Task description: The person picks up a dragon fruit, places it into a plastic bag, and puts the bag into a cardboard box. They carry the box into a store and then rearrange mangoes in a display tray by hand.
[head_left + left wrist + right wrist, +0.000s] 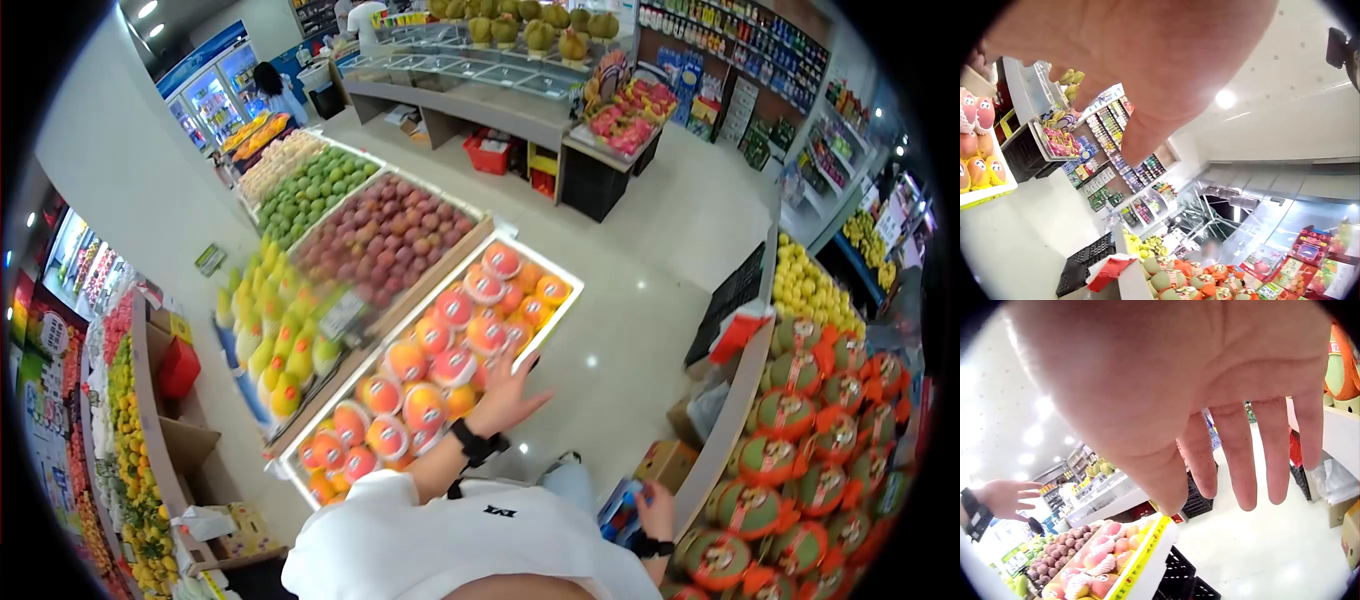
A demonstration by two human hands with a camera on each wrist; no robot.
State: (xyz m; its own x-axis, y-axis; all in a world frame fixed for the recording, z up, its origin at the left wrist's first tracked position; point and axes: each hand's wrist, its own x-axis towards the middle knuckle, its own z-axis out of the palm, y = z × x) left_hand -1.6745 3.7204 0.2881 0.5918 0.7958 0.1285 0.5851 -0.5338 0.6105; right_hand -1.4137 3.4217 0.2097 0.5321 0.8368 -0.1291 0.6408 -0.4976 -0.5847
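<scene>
A shallow white box (572, 268) holds rows of red-orange fruits (424, 406), several in white foam nets. Over its right side, my left hand (508, 400) reaches with fingers spread; whether it touches a fruit cannot be told. The left wrist view shows the palm of that hand (1141, 56) with nothing in it. My right hand (656, 512) hangs low beside a blue object (620, 512). In the right wrist view the right hand (1210, 394) has straight, parted fingers and an empty palm, while the left hand (1007, 499) appears beyond, above the fruits.
Purple fruits (385, 235), green fruits (315, 190) and yellow-green fruits (270, 320) lie left of the box. At the right, a stand carries green melons (780, 415) with orange wraps. Tiled floor (620, 330) runs between the stands. A glass counter (480, 75) stands behind.
</scene>
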